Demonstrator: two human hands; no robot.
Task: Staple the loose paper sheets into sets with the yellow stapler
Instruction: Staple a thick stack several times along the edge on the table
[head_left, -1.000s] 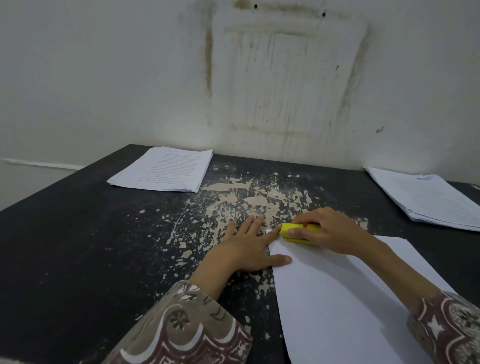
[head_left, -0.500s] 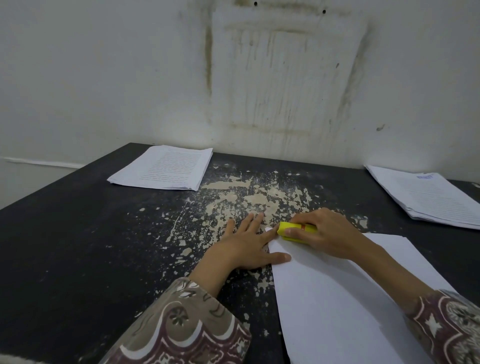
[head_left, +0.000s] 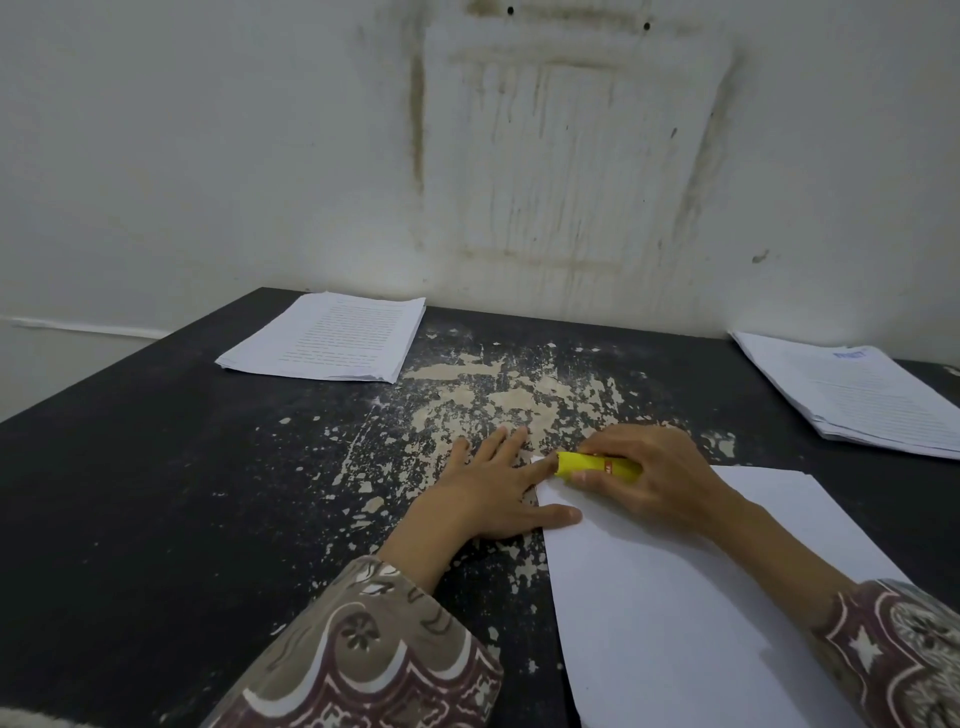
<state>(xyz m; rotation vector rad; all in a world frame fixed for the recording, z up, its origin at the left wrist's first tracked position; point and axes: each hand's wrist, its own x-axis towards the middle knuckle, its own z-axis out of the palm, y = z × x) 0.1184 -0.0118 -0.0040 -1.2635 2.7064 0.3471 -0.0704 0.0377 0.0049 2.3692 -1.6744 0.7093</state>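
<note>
1. Little had shifted over the last second: our right hand (head_left: 654, 480) stayed curled round the small yellow plastic stapler (head_left: 597, 464) at the far left corner of the blank white paper set (head_left: 691, 587), and only the stapler's nose had edged slightly further over that corner.
2. Our left hand (head_left: 488, 493) stayed flat, fingers spread and straight, its thumb and forefinger touching the set's left edge while the palm lay on the worn black table (head_left: 156, 519).
3. We judged the staple was being driven or about to be; whether the stapler's jaws were fully closed we could not tell, since our fingers hid them.
4. The set lay tilted, its near end running out of view at the bottom.
5. A printed white stack (head_left: 332, 338) sat at the far left near the wall, well apart from our hands; another printed stack (head_left: 862, 400) lay at the far right, near the set's far edge but not touching.
6. Bare tabletop to the left gave room to slide the finished set away.
</note>
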